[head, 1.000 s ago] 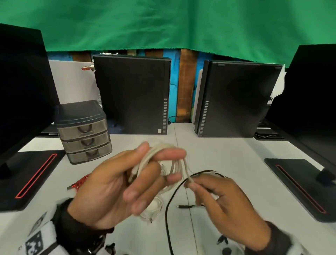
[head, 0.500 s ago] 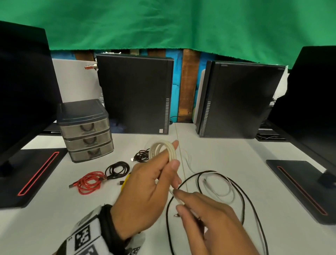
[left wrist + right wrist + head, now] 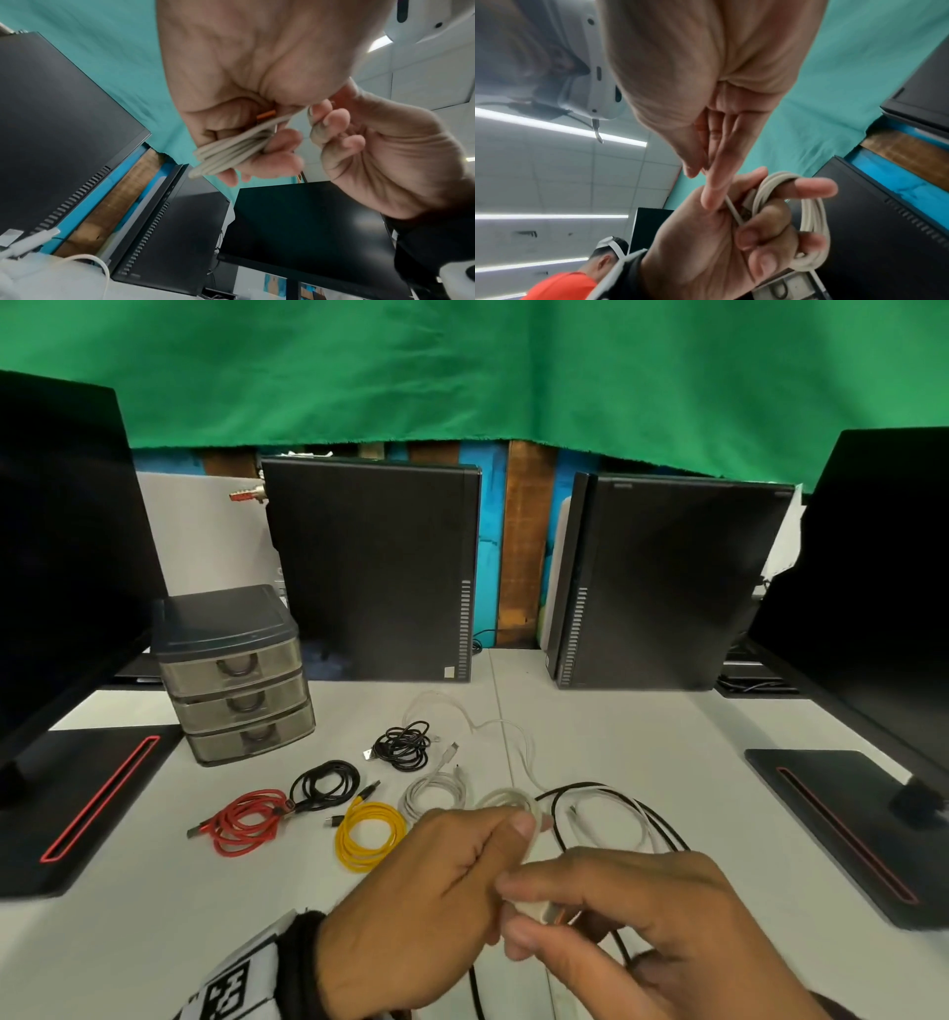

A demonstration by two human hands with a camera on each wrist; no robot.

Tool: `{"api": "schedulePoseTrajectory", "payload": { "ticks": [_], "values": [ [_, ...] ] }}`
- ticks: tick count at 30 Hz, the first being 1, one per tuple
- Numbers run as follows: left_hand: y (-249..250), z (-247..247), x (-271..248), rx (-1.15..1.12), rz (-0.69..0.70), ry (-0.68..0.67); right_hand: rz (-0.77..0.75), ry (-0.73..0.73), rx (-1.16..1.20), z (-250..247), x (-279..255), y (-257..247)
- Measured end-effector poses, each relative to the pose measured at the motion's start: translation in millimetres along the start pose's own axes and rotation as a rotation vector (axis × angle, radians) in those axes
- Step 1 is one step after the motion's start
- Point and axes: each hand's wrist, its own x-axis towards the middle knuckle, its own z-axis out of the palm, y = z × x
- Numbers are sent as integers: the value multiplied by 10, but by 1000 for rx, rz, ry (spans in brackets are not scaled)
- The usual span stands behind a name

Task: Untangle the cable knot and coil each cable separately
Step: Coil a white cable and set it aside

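A beige cable (image 3: 506,798) is wound into a small coil, and my left hand (image 3: 493,855) grips it low over the table's front; the left wrist view shows its loops (image 3: 231,154) across my curled fingers. My right hand (image 3: 518,911) touches the left one and pinches the cable's end, a pale plug with an orange tip (image 3: 539,911). In the right wrist view my forefinger (image 3: 713,192) presses that end into the left palm beside the coil (image 3: 813,223). A loose black cable (image 3: 616,788) and a white cable (image 3: 606,819) lie looped together just behind my hands.
Coiled cables lie on the white table: red (image 3: 244,821), black (image 3: 323,783), yellow (image 3: 367,834), white (image 3: 434,793), a black bundle (image 3: 403,744). A drawer unit (image 3: 233,675) stands at the left, two computer towers (image 3: 375,567) (image 3: 667,582) behind, monitor stands (image 3: 77,803) (image 3: 842,834) at both sides.
My left hand has turned palm-down and dropped toward me with the coil. My right hand has come up against it and taken the cable's end. The coiled cables on the table have come into view.
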Motion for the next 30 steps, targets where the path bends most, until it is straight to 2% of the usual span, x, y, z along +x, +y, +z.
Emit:
{"api": "schedulePoseTrajectory", "payload": {
  "ticks": [3, 6, 9, 11, 14, 16, 18, 20, 22, 25, 30],
  "values": [
    [-34, 8, 12, 40, 77, 100, -32, 53, -125, 14, -21, 2],
    [-29, 25, 4, 96, 137, 121, 24, 126, -95, -48, 2, -19],
    [41, 31, -29, 53, 140, 6, 170, 171, 159, -112, 28, 6],
    [87, 13, -51, -105, 94, -92, 263, 179, 272, -132, 52, 32],
    [148, -63, -98, -476, -13, -230, 199, 202, 272, -105, 94, 50],
    [179, -111, -125, -635, -1, -309, 156, 174, 382, -44, 96, 38],
    [191, -141, -134, -707, 41, -372, 210, 127, 576, 20, 86, 2],
    [203, -147, -135, -718, 64, -387, 277, 111, 595, 79, 68, -47],
    [224, -117, -140, -678, 67, -324, 291, 184, 551, 122, 55, -75],
    [234, -30, -140, -576, 78, -157, 261, 280, 519, 156, 56, -66],
    [138, 94, -91, -498, 80, 113, 245, 279, 558, 149, 64, -4]
  ]
}}
